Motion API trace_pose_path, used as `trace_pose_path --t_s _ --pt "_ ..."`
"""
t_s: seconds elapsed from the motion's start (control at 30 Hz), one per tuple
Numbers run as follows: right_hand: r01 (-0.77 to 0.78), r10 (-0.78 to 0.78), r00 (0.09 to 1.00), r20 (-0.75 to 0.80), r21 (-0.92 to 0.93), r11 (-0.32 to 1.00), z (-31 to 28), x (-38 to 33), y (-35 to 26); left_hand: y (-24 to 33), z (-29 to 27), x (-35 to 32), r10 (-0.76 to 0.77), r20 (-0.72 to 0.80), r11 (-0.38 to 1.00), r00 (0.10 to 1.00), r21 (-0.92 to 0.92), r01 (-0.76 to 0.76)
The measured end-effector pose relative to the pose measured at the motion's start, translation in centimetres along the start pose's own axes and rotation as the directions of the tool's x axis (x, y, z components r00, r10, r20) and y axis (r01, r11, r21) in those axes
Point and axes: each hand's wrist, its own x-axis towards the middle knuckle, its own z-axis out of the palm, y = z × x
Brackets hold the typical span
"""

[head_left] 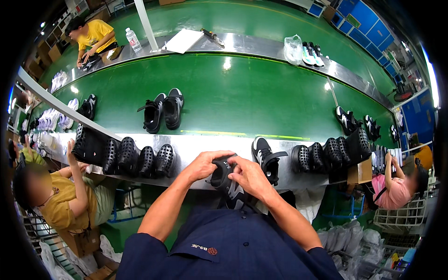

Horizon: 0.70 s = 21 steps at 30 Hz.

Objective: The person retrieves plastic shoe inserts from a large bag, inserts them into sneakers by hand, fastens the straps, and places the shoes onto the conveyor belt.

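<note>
A black sports shoe with grey-and-white trim is between my hands, over the near edge of the metal ledge, its toe toward my body. My left hand grips the upper edge of its opening, fingers curled over the far side. On the other side, my right hand has thumb and fingers bent against the shoe's collar, beside a small pale print. The fingers partly hide the opening. Just right of my hands, a similar black shoe stands on the ledge with its strap sticking out sideways.
Black perforated shoe forms line the ledge at left, with more perforated forms at right. A pair of black shoes sits on the green belt. Co-workers sit at left and right; another person works across the belt.
</note>
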Motion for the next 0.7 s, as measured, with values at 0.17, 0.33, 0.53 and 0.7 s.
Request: trace_pose_path --t_s 0.17,0.33,0.53,0.7 --pt "0.137 -0.136 0.99 -0.033 0.04 0.99 1.0 -0.1 0.8 -1.2 -0.2 -0.4 0.013 -0.03 1.0 0.999 -0.018 -0.013" --pt "0.059 -0.053 0.997 -0.049 0.111 0.992 0.9 0.3 1.2 -1.3 -0.7 -0.3 0.03 -0.002 0.998 1.0 -0.06 -0.03" --pt "0.005 -0.005 1.0 -0.024 -0.01 1.0 1.3 0.1 -0.5 -0.6 -0.4 -0.2 -0.067 -0.006 0.985 0.998 -0.161 0.065" --pt "0.035 -0.035 0.999 0.008 0.063 0.997 1.5 -1.3 -0.3 -0.6 -0.2 0.0 -0.048 0.011 0.988 0.999 -0.144 0.049"
